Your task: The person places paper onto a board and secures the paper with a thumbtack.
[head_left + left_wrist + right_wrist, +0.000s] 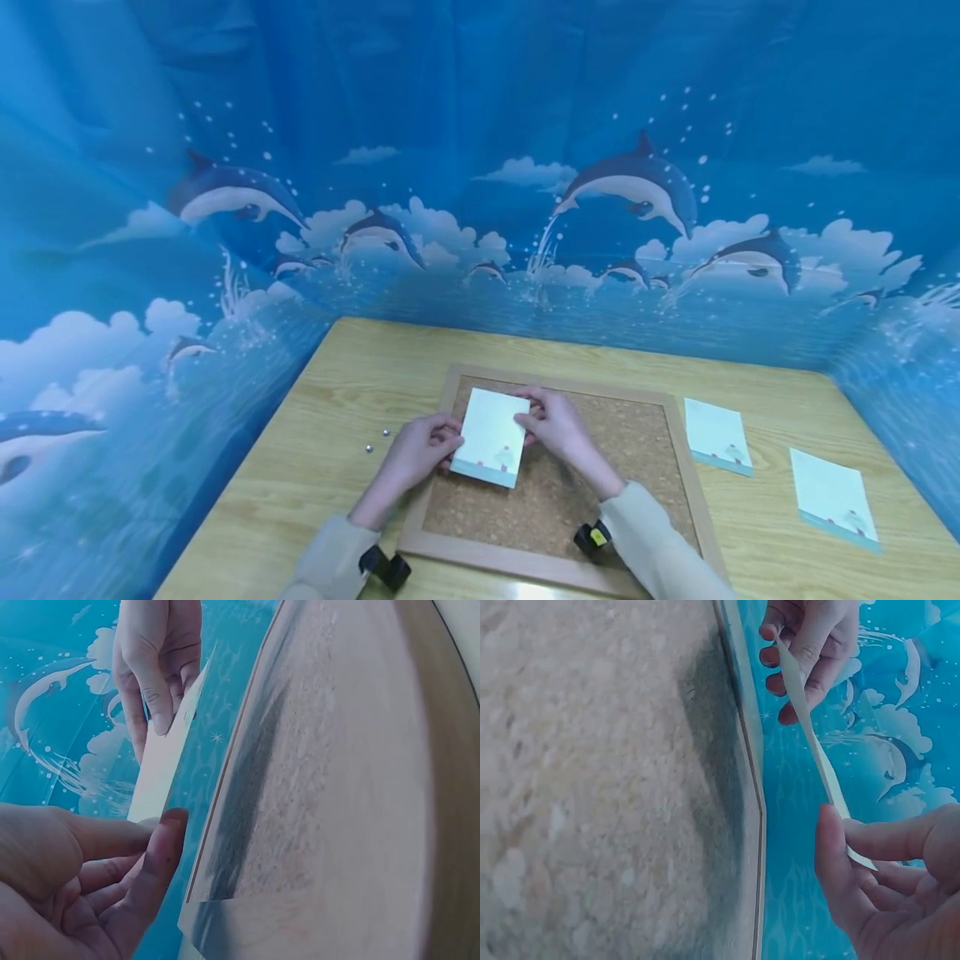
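Dolphin-print backdrop [465, 100] around a wood-grain bench [360, 367]. Left hand [420, 448] and right hand [557, 425] each pinch a side edge of the note sheet [491, 433] — lifted clear of the corkboard [637, 467], over its upper left. Looks like the positioning step; next move probably calls for keeping the sheet level — steady, even grip.

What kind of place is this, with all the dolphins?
Probably a small indoor craft or work corner, not the real sea. The dolphins are only pictures on a blue backdrop behind and beside a wooden table, where a framed cork board lies.
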The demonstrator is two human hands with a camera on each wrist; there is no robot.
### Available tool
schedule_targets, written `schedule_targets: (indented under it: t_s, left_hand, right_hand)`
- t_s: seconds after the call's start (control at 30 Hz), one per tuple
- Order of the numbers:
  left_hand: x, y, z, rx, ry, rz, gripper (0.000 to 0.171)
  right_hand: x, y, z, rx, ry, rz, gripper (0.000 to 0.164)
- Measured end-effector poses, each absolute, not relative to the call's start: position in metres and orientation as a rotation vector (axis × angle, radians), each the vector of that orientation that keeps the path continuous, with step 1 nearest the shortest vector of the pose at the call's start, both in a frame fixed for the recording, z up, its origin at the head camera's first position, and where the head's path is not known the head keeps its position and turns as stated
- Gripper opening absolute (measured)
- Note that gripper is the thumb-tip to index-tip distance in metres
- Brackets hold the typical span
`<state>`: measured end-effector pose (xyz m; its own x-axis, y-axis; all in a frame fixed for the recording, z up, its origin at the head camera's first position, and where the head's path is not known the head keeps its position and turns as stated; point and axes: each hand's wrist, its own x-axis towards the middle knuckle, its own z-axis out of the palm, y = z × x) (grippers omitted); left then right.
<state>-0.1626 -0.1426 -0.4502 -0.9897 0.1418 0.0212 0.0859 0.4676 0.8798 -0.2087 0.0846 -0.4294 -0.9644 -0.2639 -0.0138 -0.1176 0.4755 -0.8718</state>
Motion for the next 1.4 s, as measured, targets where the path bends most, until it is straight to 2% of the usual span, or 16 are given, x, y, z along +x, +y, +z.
schedule_targets:
  t_s: [0.37,0.6,0.77,0.9,1.03,1.2,1.4]
  left_hand:
    - [-0.166,-0.137,-0.454,0.163,2.768,1.478,0.01]
    - [-0.167,-0.136,-0.457,0.127,2.82,1.418,0.006]
    - [-0.168,-0.137,-0.457,0.099,2.832,1.37,0.007]
    - [-0.169,-0.139,-0.457,0.11,2.85,1.347,0.007]
    - [-0.17,-0.141,-0.456,0.104,2.856,1.328,0.008]
    - [-0.168,-0.14,-0.452,0.135,2.858,1.273,0.021]
    - [-0.158,-0.137,-0.447,0.402,3.111,0.887,0.04]
  right_hand:
    - [-0.212,0.086,-0.439,-0.425,2.609,-1.264,0.052]
    - [-0.207,0.085,-0.441,-0.474,2.67,-1.101,0.048]
    - [-0.194,0.088,-0.439,-0.747,2.832,-0.834,0.043]
    - [-0.179,0.089,-0.435,-1.011,2.798,-0.608,0.047]
    - [-0.167,0.088,-0.433,-1.112,2.647,-0.497,0.049]
    - [-0.161,0.085,-0.434,-1.144,2.598,-0.352,0.049]
    - [-0.159,0.081,-0.434,-1.133,2.633,-0.328,0.048]
